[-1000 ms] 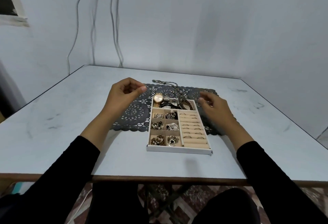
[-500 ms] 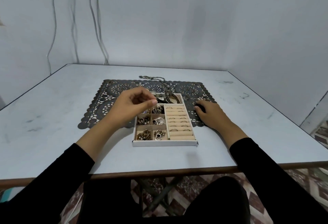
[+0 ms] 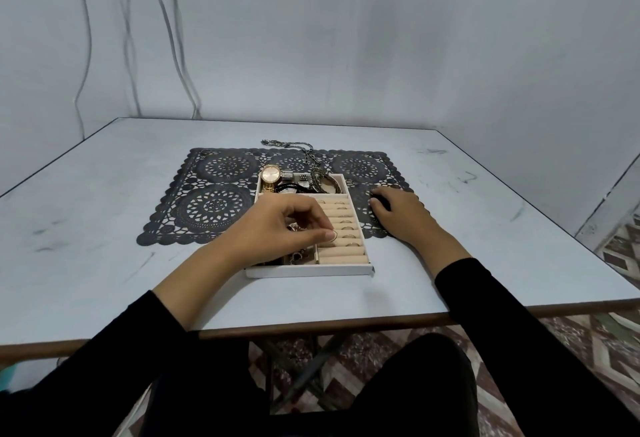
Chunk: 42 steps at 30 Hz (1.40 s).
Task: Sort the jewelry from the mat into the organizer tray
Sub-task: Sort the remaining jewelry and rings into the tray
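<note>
The person's left hand [image 3: 277,225] hangs over the white organizer tray [image 3: 311,271], thumb and forefinger pinched tight on a thin ring [image 3: 334,236]. The ring sits right at the left edge of the beige ring rolls [image 3: 343,252], about halfway down the rows, several of which already carry rings. Under that hand, the small compartments on the tray's left side hold clumps of jewelry, mostly hidden from me.

The right hand [image 3: 401,216] rests on the dark lace mat [image 3: 214,208] just beside the tray's right wall, fingers curled down. There is something dark beneath them, and I cannot tell whether it holds anything.

In the tray's far compartment lies a gold watch [image 3: 270,175] among other pieces, and a chain necklace [image 3: 304,151] trails out over the mat onto the pale table [image 3: 104,228].
</note>
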Each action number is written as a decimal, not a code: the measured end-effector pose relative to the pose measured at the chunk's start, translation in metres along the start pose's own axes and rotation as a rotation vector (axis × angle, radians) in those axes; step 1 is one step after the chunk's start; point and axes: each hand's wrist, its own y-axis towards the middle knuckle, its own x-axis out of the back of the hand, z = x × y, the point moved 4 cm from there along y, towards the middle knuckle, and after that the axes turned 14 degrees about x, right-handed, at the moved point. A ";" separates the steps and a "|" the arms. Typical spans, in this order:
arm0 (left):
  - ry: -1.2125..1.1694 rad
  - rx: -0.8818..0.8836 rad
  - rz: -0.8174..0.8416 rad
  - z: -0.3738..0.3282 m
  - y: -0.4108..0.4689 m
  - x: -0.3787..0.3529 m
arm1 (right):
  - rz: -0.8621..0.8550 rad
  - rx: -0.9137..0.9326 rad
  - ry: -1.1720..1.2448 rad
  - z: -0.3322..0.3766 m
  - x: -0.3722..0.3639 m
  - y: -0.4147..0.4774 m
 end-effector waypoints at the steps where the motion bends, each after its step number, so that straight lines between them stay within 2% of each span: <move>1: 0.013 -0.008 0.003 -0.001 0.000 -0.001 | -0.002 0.002 0.000 0.000 0.000 0.000; 25: 0.224 -0.182 0.119 -0.005 0.001 -0.006 | -0.002 -0.003 0.004 -0.002 -0.001 0.001; 32: 0.218 -0.131 0.185 -0.004 0.004 -0.006 | -0.006 -0.001 0.025 -0.002 -0.001 0.001; 42: 0.226 0.114 0.365 -0.005 0.016 -0.005 | -0.016 -0.001 0.036 0.001 0.001 0.000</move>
